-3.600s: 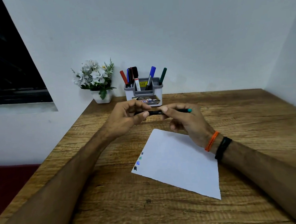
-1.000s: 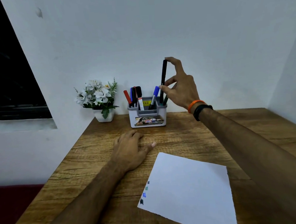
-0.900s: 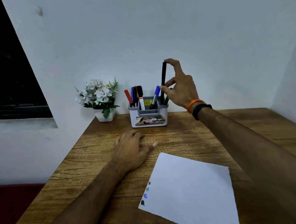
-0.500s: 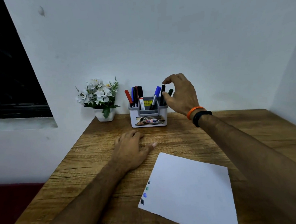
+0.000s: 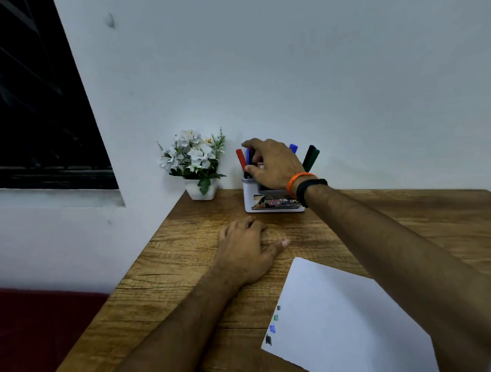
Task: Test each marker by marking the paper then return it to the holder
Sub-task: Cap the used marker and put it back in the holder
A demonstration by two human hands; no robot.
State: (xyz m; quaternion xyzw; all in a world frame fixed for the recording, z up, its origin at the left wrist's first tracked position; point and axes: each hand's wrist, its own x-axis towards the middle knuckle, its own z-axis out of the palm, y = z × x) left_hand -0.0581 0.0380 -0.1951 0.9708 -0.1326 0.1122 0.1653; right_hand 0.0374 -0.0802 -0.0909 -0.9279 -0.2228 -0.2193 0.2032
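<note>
A grey-white marker holder (image 5: pixel 250 194) stands at the back of the wooden table (image 5: pixel 413 218). Its right side holds a blue marker (image 5: pixel 293 147) and dark green-capped markers (image 5: pixel 311 156). A red marker (image 5: pixel 240 158), a thin blue one (image 5: pixel 247 156) and a black marker (image 5: pixel 253 156) stand in its left side. My right hand (image 5: pixel 274 166) reaches over the left side, index finger above and thumb below the black marker, curled round it. My left hand (image 5: pixel 248 251) rests flat on the table. The white paper (image 5: pixel 347 323) carries small colour marks (image 5: pixel 273 326) on its left edge.
A white pot of white flowers (image 5: pixel 197 163) sits left of the holder against the wall. The table's left edge drops off to a dark red surface (image 5: pixel 31 328). A dark window (image 5: pixel 26 98) is at the upper left.
My right hand lowered the long black marker into the holder's right side, let it go, and moved left onto the markers in the left side. My left hand stayed put.
</note>
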